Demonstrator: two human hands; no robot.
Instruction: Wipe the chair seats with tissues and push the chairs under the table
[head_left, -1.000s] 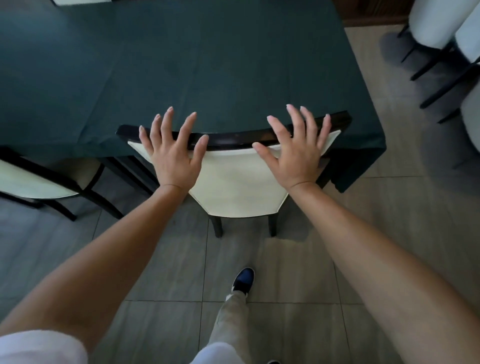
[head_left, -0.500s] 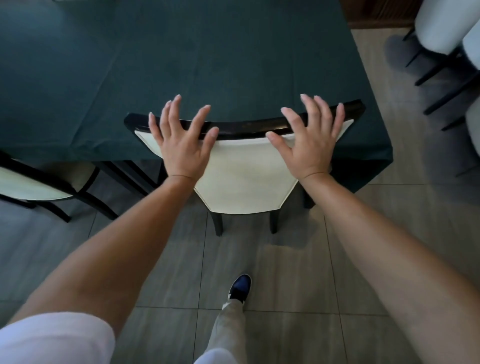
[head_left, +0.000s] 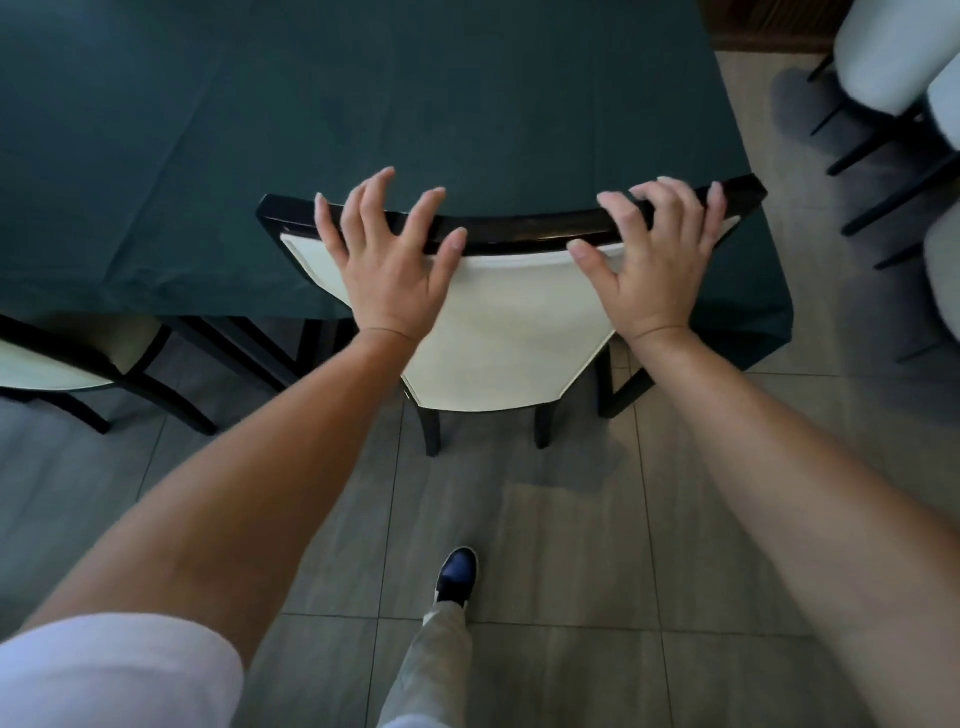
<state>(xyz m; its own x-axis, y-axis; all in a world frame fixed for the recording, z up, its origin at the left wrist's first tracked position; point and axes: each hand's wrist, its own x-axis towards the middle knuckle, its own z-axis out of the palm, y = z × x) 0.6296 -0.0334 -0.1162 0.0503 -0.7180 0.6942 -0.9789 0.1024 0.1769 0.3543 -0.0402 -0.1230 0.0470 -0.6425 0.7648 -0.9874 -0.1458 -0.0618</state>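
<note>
**One chair nearly home under the table**

Both hands rested on the chair (head_left: 498, 332): left hand (head_left: 387, 260) and right hand (head_left: 657, 260) lay apart on the dark top rail, fingers spread and bent, clamped on nothing. Its seat was hidden beneath the green-clothed table (head_left: 363, 104), so wiping could not be confirmed. No tissue was visible. At 9 o'clock, a second chair (head_left: 47, 364), cut off by the frame, stood partly out.

Chair (head_left: 511, 332): top rail of dark, glossy lacquered wood; back panel in smooth, cream, matt upholstery. Table (head_left: 363, 104): covered by a dark green matt cloth showing faint creases. Floor (head_left: 571, 545): grey tiles, smooth, with a dull sheen.
</note>
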